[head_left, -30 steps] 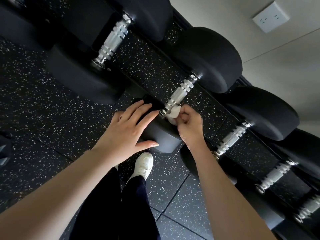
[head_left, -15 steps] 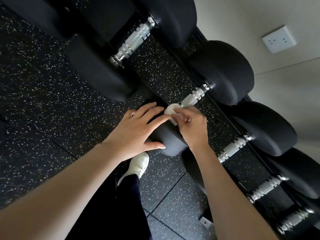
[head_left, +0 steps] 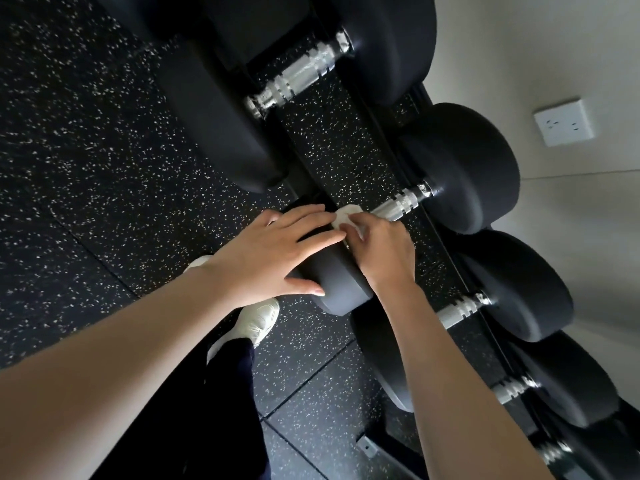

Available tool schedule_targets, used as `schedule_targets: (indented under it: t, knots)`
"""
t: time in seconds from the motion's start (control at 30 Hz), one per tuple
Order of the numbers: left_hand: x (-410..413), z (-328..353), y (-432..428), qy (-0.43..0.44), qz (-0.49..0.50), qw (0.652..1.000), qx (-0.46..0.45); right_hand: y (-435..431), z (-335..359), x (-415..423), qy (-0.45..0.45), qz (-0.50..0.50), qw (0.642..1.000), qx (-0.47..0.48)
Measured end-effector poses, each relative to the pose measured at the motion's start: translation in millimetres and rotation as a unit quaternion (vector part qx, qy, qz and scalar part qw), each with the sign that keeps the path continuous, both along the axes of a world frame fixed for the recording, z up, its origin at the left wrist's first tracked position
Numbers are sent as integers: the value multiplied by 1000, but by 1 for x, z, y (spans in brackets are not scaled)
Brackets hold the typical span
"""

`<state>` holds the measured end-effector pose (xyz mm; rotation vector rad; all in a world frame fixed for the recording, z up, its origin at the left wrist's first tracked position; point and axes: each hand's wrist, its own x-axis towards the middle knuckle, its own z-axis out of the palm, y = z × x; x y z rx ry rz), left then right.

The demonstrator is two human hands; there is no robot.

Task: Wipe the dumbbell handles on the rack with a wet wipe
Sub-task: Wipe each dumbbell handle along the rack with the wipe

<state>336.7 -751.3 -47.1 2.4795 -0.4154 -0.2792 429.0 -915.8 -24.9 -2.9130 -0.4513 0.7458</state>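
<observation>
1. Right hand (head_left: pixel 384 251), centre of frame: grip pinched, fingers curled round a white wet wipe (head_left: pixel 345 218) and pressing it onto a dumbbell handle (head_left: pixel 398 203).
2. Wet wipe: small and folded. It lies on the handle where the handle meets the near head, partly covered by the right fingers.
3. Handle: ringed bright metal, bare from the wipe to the far head (head_left: pixel 464 168), running toward the upper right.
4. Left hand (head_left: pixel 273 258), left of centre: grip spread, fingers straight and flat on the near head (head_left: pixel 334 275) of the same dumbbell. The thumb lies along its lower side and the fingertips are just beside the wipe.
5. Rack (head_left: pixel 441 244): dark rails running diagonally from top centre to lower right, carrying a row of black dumbbells. A larger dumbbell (head_left: pixel 301 77) sits at the top and smaller dumbbells (head_left: pixel 460 310) toward the lower right.
6. Floor (head_left: pixel 86 150): black speckled rubber tiles, left half of the frame.
7. White shoe (head_left: pixel 259 318) and dark trouser leg (head_left: pixel 194 410): below the left hand.
8. Wall socket (head_left: pixel 562 123): white, on a pale wall, upper right.
</observation>
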Motion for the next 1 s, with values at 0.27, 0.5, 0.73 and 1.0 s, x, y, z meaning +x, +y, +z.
schedule_targets:
  t: [0.27, 0.5, 0.73, 1.0]
  knots:
    - [-2, -3, -1, -33, 18, 999, -11, 19, -1, 14, 27, 0, 996, -85]
    - [-3, -5, -2, -35, 28, 999, -21, 22, -3, 31, 26, -15, 993, -113]
    - [-3, -6, -2, -36, 32, 999, -25, 17, 2, 27, 1, -31, 996, -83]
    - [-3, -8, -3, -40, 35, 998, -23, 9, 8, 33, -51, -20, 998, -38]
